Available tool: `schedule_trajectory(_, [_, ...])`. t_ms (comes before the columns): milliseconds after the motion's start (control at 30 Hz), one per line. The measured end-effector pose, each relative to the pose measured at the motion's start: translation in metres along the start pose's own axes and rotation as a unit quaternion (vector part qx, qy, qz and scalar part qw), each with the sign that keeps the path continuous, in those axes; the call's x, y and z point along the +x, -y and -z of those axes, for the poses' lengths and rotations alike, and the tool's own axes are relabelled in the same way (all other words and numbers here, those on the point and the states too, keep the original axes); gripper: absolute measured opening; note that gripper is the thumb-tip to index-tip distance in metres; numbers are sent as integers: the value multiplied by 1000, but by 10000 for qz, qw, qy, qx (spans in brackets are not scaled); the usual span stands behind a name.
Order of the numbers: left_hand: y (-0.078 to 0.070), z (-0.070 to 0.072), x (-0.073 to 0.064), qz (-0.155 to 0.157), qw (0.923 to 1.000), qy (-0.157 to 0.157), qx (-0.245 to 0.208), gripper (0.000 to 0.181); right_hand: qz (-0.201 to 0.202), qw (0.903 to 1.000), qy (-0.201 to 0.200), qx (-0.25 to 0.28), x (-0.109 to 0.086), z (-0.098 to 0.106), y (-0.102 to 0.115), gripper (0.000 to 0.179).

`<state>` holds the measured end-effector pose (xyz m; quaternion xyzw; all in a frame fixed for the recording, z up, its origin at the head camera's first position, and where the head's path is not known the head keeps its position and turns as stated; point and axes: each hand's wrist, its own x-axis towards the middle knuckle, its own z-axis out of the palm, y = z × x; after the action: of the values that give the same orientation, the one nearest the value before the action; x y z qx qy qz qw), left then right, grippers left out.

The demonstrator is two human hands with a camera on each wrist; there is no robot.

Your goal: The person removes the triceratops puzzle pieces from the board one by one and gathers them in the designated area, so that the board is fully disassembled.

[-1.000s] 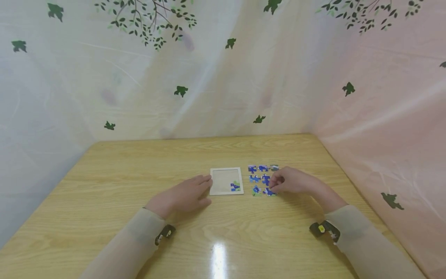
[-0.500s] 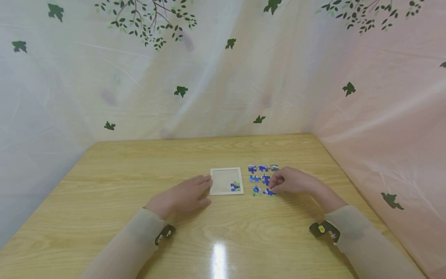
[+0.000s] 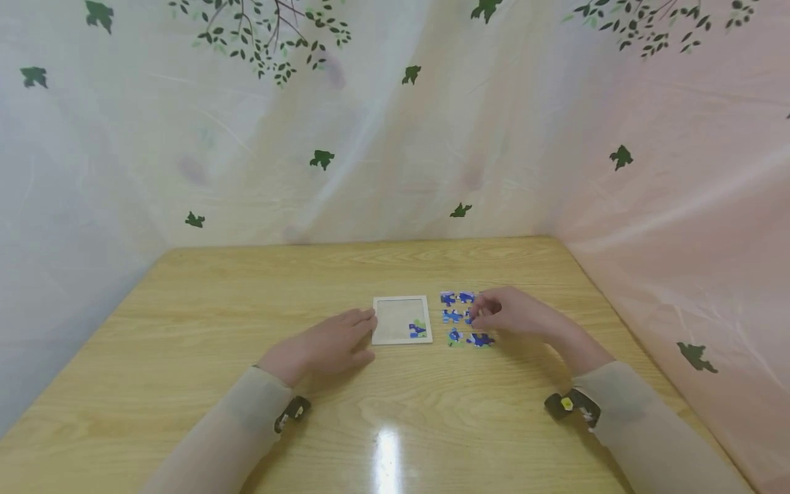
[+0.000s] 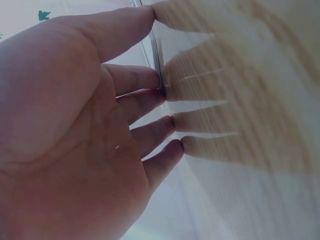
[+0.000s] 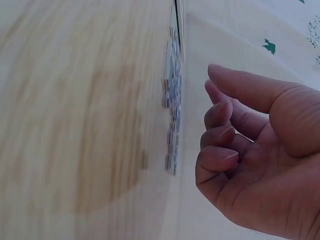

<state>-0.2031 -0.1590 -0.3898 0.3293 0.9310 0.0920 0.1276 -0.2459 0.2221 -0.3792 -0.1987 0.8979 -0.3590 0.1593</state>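
A white square puzzle frame point(image 3: 400, 342) lies mid-table, with blue and green jigsaw pieces point(image 3: 418, 329) in its lower right corner. My left hand point(image 3: 327, 345) rests beside it, fingers fairly straight, fingertips at the frame's left edge and on the table. To the frame's right, loose jigsaw pieces point(image 3: 455, 336) are laid out in rows. Over their right side hovers my right hand point(image 3: 515, 314), hiding some of them. In the right wrist view this hand point(image 5: 260, 150) is above the table, fingers loosely curled, thumb and forefinger slightly apart, with no piece visible between them.
The wooden table point(image 3: 247, 288) extends on all sides of the frame and pieces. Behind it and to the right hang pale curtains point(image 3: 382, 137) printed with leaves. A small dark camera point(image 3: 291, 414) sits at the left sleeve cuff, another camera point(image 3: 572, 406) at the right.
My right hand has shifted up and slightly left over the pieces, uncovering the lower right piece and covering the upper right one. My left hand and the frame have stayed put.
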Motion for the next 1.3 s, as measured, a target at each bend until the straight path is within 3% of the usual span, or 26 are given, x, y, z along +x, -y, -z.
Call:
schedule_trajectory(333, [-1,1,-1,37,10000,4,-70,67,229,9996,-28,-179,25,-18,27,23])
schedule_trajectory(667, [1,1,0,45,10000,-37,-68,67,445,9983,352,-104,45,-38,56,24])
schedule_trajectory(900, [0,2,-1,23,9999,-48,-94,67,254,9978,535,-311,52,-48,57,26])
schedule_trajectory(1300, [-1,2,-1,70,9999,-26,-75,67,190,9969,514,-563,54,-53,56,31])
